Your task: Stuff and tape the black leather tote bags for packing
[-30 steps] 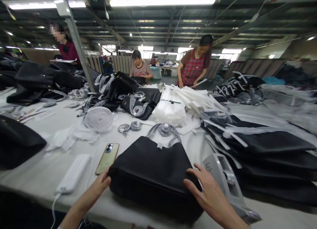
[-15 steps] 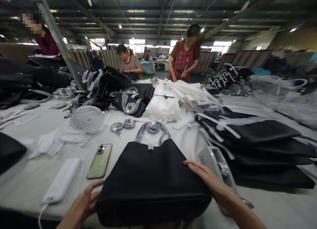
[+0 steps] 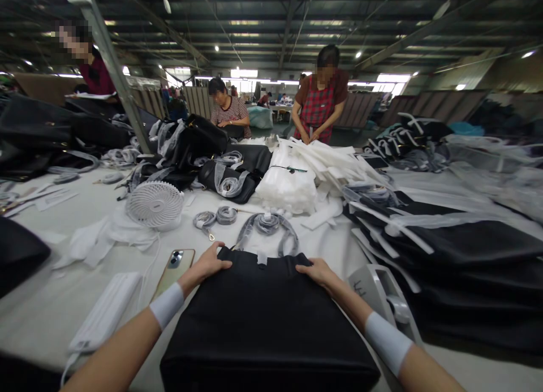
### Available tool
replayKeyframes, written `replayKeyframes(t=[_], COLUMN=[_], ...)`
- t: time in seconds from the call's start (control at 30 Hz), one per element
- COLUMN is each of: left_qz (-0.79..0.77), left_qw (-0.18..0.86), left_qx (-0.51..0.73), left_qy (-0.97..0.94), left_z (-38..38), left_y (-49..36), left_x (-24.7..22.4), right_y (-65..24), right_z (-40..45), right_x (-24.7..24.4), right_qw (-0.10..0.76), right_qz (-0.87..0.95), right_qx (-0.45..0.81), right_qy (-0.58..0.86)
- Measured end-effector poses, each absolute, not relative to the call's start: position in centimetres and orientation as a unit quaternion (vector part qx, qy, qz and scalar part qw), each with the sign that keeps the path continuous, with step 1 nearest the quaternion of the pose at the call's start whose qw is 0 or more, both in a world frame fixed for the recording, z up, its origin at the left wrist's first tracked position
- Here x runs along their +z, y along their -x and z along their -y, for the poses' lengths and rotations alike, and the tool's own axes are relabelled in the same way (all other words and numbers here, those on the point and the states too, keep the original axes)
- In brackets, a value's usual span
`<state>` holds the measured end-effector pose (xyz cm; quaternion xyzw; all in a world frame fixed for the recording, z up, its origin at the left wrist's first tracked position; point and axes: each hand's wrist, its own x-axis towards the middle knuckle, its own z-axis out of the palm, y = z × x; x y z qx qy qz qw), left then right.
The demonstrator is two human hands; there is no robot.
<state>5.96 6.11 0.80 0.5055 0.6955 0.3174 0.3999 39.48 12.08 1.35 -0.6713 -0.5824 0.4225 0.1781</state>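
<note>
A black handbag lies in front of me, its base toward me and its top edge facing away. My left hand grips the top left corner, thumb over the upper face. At the top right corner, my right hand pinches the edge in the same way. Between the two hands a small white-wrapped tab sits at the middle of the rim. Plastic-wrapped handles and a coiled strap stretch out on the table beyond the rim. Fingers under the bag are hidden.
Left of the bag are a phone, a white power strip and a white fan. A grey tape dispenser and stacked black bags stand right. White padding is piled ahead; a co-worker stands behind it.
Both hands have moved from the bag's sides up to its far top corners and closed on the edge. The view has shifted slightly.
</note>
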Motion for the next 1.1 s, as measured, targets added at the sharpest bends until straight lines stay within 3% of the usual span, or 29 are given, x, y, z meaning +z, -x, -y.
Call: replayKeyframes(t=[0.27, 0.5, 0.63, 0.8, 0.97, 1.1], left_qz=[-0.726, -0.669, -0.601, -0.549, -0.532, -0.505], left_qw=[0.308, 0.259, 0.319, 0.400, 0.480, 0.551], left_qx=[0.265, 0.225, 0.191, 0.110, 0.059, 0.084], left_qy=[-0.554, -0.659, -0.707, -0.726, -0.695, -0.659], left_z=[-4.5, -9.5, -14.0, -16.3, -17.0, -17.7], left_y=[-6.6, -7.3, -12.3, -17.6, -18.3, -18.7], left_x=[-2.3, 3.1, 4.6, 2.4, 0.7, 0.5], right_y=[-40.1, -39.9, -40.0, -40.3, -40.0, -39.5], right_z=[-8.7, -8.6, -8.3, -8.1, -7.5, -6.6], right_x=[-1.7, -1.7, -1.9, -2.3, -3.4, -4.2], right_qw=[0.233, 0.240, 0.260, 0.297, 0.424, 0.477], right_qz=[0.647, 0.654, 0.649, 0.637, 0.580, 0.566], right_qx=[0.253, 0.234, 0.246, 0.271, 0.328, 0.293], right_qy=[0.680, 0.678, 0.671, 0.658, 0.613, 0.605])
